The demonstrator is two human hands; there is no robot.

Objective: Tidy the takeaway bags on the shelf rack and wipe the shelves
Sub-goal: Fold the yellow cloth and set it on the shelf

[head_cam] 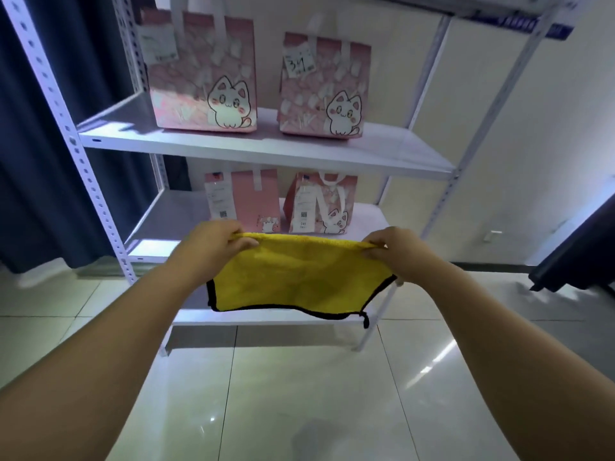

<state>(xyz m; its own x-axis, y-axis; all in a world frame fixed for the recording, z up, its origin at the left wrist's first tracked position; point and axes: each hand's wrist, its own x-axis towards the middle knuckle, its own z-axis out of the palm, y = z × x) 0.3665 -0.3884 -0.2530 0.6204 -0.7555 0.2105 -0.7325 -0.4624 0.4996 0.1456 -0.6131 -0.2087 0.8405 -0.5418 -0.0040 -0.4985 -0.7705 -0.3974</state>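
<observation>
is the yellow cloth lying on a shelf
No, the left hand and right hand pinch the yellow cloth by its top edge, so it hangs in front of the rack.

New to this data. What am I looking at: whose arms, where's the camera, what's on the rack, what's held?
There is no robot here. These are a person's two bare arms, filmed by one wide-angle camera worn on their head, looking forward and down. The left hand and right hand each pinch a top corner of a yellow cloth with a black edge, stretched between them in front of a white rack. One shelf carries two pink cat-print upper bags. The shelf beneath holds two lower bags. All have paper slips attached.
</observation>
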